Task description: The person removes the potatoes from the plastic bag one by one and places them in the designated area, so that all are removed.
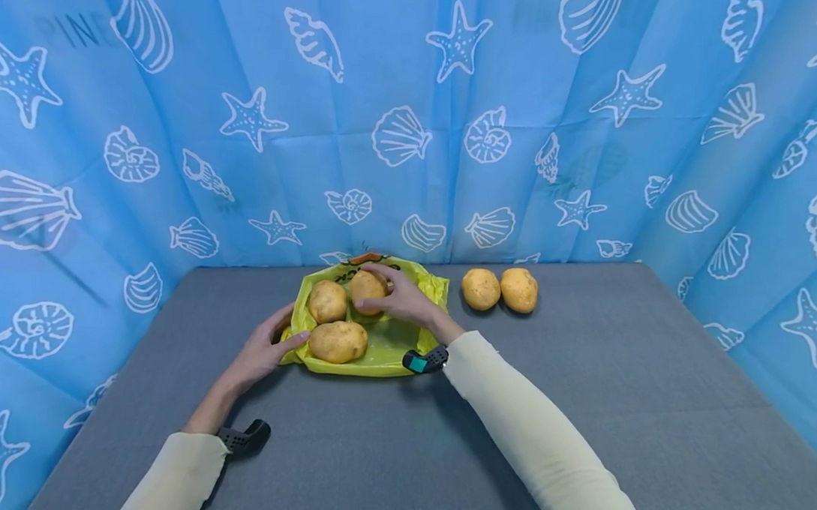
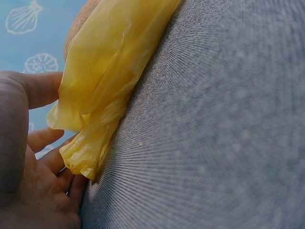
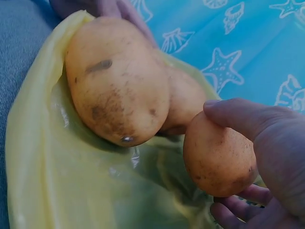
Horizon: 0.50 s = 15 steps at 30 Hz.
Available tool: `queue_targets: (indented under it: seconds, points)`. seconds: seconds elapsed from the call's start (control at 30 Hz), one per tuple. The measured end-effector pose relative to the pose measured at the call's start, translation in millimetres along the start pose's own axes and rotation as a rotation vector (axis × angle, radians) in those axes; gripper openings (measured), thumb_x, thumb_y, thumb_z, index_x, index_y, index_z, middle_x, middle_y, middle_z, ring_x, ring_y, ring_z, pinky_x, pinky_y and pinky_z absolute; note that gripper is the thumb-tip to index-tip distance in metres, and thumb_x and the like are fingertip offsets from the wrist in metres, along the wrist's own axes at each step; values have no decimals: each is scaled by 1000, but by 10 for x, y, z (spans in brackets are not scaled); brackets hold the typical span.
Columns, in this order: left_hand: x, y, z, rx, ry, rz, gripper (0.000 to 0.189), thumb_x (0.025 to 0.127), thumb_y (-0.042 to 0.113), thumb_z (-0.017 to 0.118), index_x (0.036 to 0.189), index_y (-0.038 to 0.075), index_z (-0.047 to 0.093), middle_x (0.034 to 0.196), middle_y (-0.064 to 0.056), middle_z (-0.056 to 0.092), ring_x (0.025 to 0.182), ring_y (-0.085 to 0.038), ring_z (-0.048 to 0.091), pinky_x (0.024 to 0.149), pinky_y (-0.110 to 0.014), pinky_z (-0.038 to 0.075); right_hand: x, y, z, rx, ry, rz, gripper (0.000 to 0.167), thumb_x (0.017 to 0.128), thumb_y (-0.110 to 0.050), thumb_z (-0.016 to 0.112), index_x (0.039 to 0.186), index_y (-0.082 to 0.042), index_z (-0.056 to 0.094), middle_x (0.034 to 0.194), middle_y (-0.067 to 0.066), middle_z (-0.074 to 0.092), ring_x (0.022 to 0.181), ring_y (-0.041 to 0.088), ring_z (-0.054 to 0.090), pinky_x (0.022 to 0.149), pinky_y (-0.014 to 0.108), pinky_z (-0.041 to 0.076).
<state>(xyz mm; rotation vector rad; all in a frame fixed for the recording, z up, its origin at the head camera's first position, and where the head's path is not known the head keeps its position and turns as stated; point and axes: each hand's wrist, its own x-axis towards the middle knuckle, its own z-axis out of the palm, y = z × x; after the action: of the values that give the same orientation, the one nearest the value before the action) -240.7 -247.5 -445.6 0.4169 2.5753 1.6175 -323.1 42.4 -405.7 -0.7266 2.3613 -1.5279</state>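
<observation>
A yellow-green plastic bag [image 1: 392, 353] lies spread open on the grey table, with dark print at its far edge. Inside its left half rest a round potato [image 1: 327, 301] and a longer potato [image 1: 339, 342] with dark blemishes. My right hand [image 1: 405, 294] pinches another potato [image 3: 219, 155] between thumb and fingers, over the bag's far middle. At the bag's left side, my left hand [image 1: 266, 350] holds the edge, its thumb lying over the rim by the long potato. Bunched plastic [image 2: 90, 152] of the bag sits against the left fingers in the left wrist view.
Two more potatoes, one rounder [image 1: 480, 289] and one slightly taller [image 1: 519, 290], stand side by side right of the bag. A blue curtain [image 1: 445, 134] with white shells and starfish hangs behind the grey table [image 1: 589, 399]. Each wrist wears a dark band.
</observation>
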Motion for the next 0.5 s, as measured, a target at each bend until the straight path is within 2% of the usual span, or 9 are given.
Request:
queue_targets:
  seconds: [0.1,0.2,0.33,0.5]
  points:
    - [-2,2,1,7,1,1,71,104,29,60,161,6,25,159,-24,34,144,-42,33,113,-61,27,-56,-39,-53,24,-2,-27,73,94,-22,77,157,-15,40,141,12,51,114,28,60,87,42,54]
    - [-5,6,1,9,1,-2,71,104,29,60,161,6,25,159,-24,34,144,-42,33,113,-61,26,-127,-76,-122,44,-6,-33,74,94,-23,76,157,-15,39,150,9,44,118,28,59,88,43,54]
    - [-6,11,-1,15,0,-7,71,104,30,60,161,6,25,159,-24,34,144,-42,32,113,-62,26,-243,-115,-230,54,-9,-39,73,94,-24,76,157,-21,39,155,7,40,119,31,58,86,48,55]
    - [-1,13,-6,14,0,-8,71,104,30,61,161,7,25,158,-24,35,144,-42,33,113,-62,26,-404,-158,-390,68,14,-55,72,95,-23,75,157,-23,40,157,6,39,118,35,57,86,58,53]
